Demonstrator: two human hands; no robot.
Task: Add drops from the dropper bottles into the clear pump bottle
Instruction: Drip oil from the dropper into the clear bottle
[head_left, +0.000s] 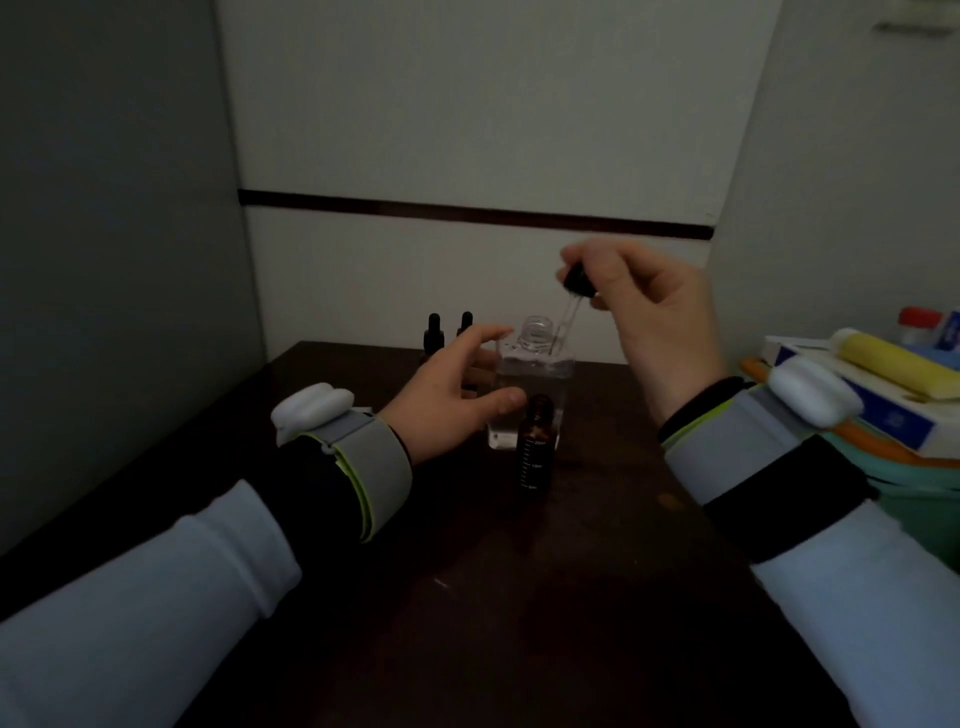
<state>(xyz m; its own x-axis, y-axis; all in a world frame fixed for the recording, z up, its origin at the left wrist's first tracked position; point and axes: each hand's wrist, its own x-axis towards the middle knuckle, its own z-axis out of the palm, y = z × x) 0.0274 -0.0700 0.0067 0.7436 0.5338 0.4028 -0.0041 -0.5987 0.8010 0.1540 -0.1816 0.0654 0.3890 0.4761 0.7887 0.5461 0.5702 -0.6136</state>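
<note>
Right hand (660, 322) pinches the dropper (571, 293) by its bulb, tip hanging below the fingers at the open neck of the clear pump bottle (537, 371). Left hand (447, 402), fingers spread, flanks that bottle, amber bottle (536, 452) just beside its thumb.

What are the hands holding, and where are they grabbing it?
The right hand pinches a dropper by its black top. The left hand is spread beside the clear bottle; whether it grips it cannot be told.
</note>
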